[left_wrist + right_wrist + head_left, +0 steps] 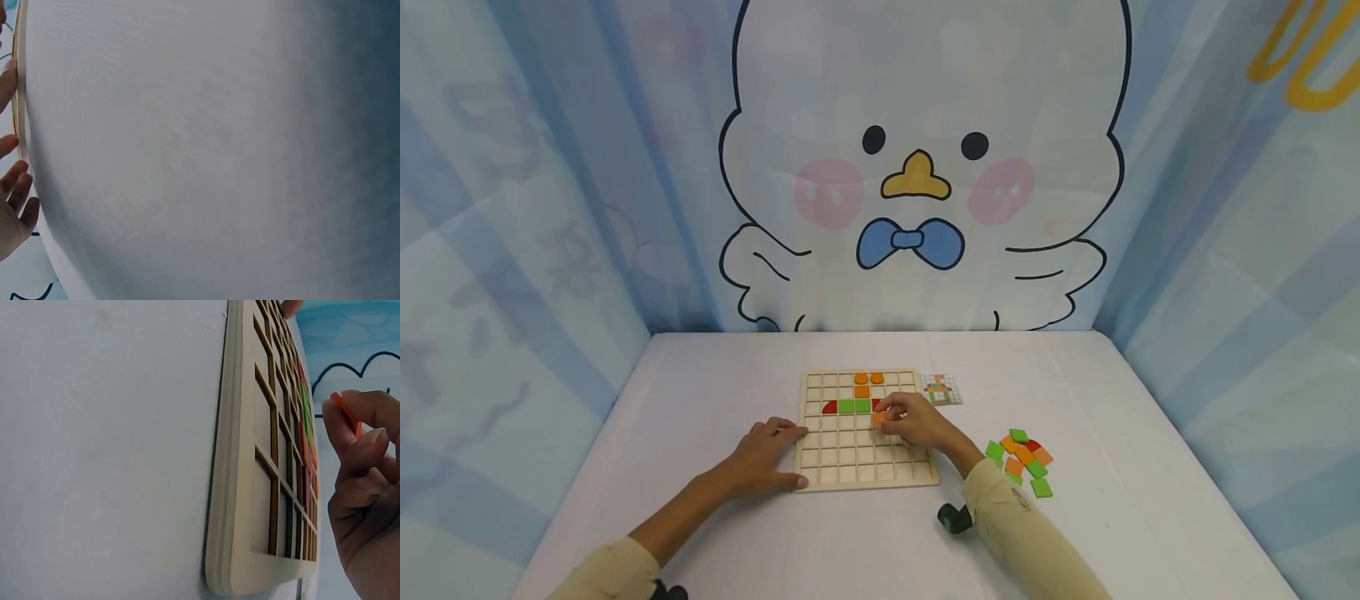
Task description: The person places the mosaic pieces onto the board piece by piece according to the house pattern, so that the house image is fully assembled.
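Observation:
A wooden grid board (847,477) lies on the table, with orange, red and green tiles set in its upper squares. My right hand (917,421) pinches an orange square tile (877,421) between thumb and fingertip, over the middle of the board. In the right wrist view that orange tile (347,416) shows edge-on, raised off the grid. My left hand (758,458) rests at the board's left edge, thumb and fingers spread and touching it. Two orange round tiles (868,378) sit in the top row, above one orange square and a row with green squares (853,406).
A small pattern card (943,389) lies beside the board's upper right corner. Loose green, orange and red tiles (1036,469) are heaped to the right on the white table (722,546). A printed curtain (917,292) hangs behind.

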Demonstrator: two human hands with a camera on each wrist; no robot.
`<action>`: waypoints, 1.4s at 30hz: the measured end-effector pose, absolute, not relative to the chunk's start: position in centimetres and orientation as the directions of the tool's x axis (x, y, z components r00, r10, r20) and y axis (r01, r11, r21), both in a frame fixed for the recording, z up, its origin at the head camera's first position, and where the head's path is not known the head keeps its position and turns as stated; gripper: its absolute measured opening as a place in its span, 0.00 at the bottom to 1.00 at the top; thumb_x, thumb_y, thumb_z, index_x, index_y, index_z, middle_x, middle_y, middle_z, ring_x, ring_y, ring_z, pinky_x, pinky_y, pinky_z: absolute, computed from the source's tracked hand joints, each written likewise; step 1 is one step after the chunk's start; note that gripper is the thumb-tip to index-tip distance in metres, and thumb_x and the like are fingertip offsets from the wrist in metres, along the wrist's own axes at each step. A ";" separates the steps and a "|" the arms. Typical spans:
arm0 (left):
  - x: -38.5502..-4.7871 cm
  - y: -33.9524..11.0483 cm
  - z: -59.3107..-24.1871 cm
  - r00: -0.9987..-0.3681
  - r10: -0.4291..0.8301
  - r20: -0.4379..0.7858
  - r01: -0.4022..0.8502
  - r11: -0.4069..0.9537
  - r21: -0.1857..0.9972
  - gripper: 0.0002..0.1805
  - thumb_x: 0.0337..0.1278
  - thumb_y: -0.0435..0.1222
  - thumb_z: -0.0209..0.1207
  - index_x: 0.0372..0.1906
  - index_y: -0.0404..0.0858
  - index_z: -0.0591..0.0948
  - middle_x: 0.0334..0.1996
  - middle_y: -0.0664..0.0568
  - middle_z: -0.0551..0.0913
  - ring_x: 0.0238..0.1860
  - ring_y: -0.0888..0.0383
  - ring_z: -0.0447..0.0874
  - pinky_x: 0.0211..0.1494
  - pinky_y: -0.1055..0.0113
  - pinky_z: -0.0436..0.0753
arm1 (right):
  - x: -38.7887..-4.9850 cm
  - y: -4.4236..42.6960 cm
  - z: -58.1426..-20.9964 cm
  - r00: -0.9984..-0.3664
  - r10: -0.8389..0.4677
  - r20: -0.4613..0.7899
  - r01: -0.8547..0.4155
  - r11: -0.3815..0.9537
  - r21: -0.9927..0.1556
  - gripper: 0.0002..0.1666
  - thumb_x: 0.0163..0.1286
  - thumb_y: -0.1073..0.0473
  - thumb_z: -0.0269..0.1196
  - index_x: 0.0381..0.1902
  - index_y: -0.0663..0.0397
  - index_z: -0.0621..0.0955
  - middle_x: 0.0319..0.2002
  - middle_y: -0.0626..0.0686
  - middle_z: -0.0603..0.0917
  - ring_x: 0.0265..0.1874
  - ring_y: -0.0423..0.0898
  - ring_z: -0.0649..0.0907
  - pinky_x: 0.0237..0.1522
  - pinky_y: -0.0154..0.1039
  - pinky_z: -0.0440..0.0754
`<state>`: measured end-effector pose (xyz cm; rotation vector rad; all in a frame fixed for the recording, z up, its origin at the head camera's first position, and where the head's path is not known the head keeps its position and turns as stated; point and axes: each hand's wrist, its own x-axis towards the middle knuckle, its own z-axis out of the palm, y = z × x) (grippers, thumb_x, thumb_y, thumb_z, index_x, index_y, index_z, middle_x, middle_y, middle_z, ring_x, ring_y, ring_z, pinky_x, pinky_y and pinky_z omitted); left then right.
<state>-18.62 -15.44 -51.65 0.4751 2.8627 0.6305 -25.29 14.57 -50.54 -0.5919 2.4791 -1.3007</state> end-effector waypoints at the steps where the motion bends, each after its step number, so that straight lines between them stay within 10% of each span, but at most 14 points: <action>1: -18.6 -15.5 -51.6 -0.934 0.344 -0.097 0.271 0.859 0.434 0.44 0.44 0.55 0.74 0.70 0.47 0.74 0.65 0.46 0.71 0.59 0.49 0.68 0.61 0.49 0.73 | -25.4 14.3 -50.6 -0.877 -0.478 -0.050 -0.237 0.521 -0.820 0.14 0.65 0.61 0.68 0.48 0.58 0.84 0.32 0.50 0.81 0.26 0.40 0.75 0.28 0.34 0.74; 12: -18.5 -15.5 -51.7 -0.932 0.345 -0.106 0.265 0.853 0.450 0.44 0.45 0.55 0.74 0.70 0.47 0.74 0.65 0.46 0.71 0.58 0.50 0.68 0.61 0.49 0.74 | -26.0 12.6 -50.9 -0.886 -0.462 -0.035 -0.262 0.562 -0.785 0.12 0.65 0.59 0.70 0.46 0.56 0.86 0.32 0.47 0.82 0.37 0.41 0.80 0.41 0.36 0.76; 42: -18.6 -15.6 -51.7 -0.934 0.346 -0.093 0.271 0.851 0.450 0.44 0.45 0.54 0.75 0.70 0.47 0.74 0.65 0.46 0.71 0.58 0.50 0.68 0.61 0.49 0.73 | -26.2 11.2 -51.8 -0.919 -0.395 -0.004 -0.307 0.719 -0.624 0.10 0.63 0.53 0.73 0.41 0.48 0.88 0.32 0.43 0.81 0.34 0.40 0.76 0.38 0.37 0.75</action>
